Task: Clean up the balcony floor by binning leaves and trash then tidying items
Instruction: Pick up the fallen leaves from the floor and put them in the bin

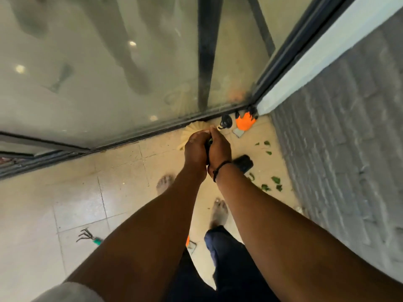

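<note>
Two bare forearms reach from the lower frame toward centre, where the left hand [196, 149] and right hand [219, 150] clasp together around one dark broom handle [209, 147]. Its pale bristles [192, 132] fan out just beyond the knuckles, against the glass door's track [130, 139]. Roughly seven green leaves [275, 179] lie scattered at right centre near the grey wall. One orange glove [245, 123] sits in the corner, one hand rake [88, 236] lower left, and two bare feet stand below.
</note>
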